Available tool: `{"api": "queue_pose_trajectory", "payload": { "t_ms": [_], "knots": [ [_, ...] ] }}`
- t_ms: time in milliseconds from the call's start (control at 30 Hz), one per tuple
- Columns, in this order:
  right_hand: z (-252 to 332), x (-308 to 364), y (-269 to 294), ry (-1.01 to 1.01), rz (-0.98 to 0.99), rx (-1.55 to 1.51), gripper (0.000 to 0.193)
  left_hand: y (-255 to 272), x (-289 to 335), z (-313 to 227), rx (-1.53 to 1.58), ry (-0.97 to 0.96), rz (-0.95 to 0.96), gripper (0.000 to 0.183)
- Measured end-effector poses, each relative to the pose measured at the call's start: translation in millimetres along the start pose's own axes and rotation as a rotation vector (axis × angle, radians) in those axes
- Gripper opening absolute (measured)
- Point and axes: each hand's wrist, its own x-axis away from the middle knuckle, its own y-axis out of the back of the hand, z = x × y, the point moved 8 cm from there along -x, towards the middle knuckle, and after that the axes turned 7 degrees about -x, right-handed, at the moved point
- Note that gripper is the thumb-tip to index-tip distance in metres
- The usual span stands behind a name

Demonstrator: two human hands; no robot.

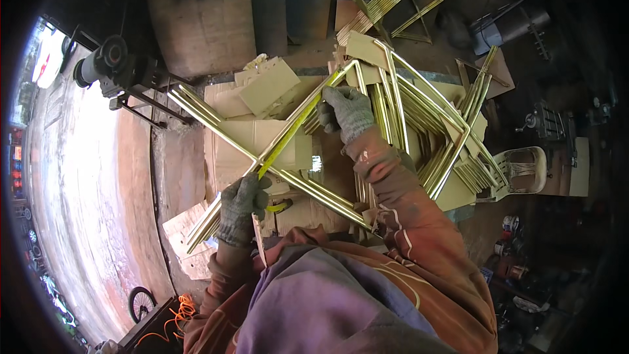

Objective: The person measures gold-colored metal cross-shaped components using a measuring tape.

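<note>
Left hand: the left hand [241,206], in a grey knit glove, is sitting at about 7 o'clock of the picture's middle, its grip curled shut around the lower end of a yellow tape measure blade [288,136] where that blade is meeting the crossed tubes.
Right hand: the right hand [346,113], also gloved in grey, is lying just above the middle toward 12 o'clock, fingers closed on the upper stretch of the same blade and pressing on a brass-coloured tube frame [262,157].
Tape measure blade: it is running on a slant from the left hand up toward 1 o'clock, lying along one bar of the frame and touching it.
Tube frame: two long shiny double tubes are crossing in an X just left of the middle, one end pointing to 10 o'clock, the other to 7 o'clock.
Surface: sheets of brown cardboard [265,85] are lying under the frame, overlapping one another.
Stack: a pile of bent brass-coloured frames [452,137] is resting at 3 o'clock of the right hand, close beside its sleeve.
Farther off: a dark motor on a stand [108,62] is standing at 10 o'clock, and a pale plastic chair [524,169] is lying at 3 o'clock, well apart from both hands.
</note>
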Motion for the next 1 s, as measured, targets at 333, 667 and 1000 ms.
{"api": "queue_pose_trajectory", "payload": {
  "t_ms": [333,667,1000],
  "knots": [
    [-4.3,-15.1,3.0,0.022,-0.015,-0.067,0.027,-11.2,-13.2,-4.7,0.02,0.028,0.049,0.047],
    [11.4,-30.1,5.8,0.063,-0.197,-0.079,0.019,-16.5,-0.1,-34.7,-0.27,-0.014,0.119,0.033],
    [-0.2,-35.1,11.6,0.122,-0.249,-0.123,0.024,29.9,15.2,-37.2,-0.582,-0.292,-0.12,0.033]
  ]
}}
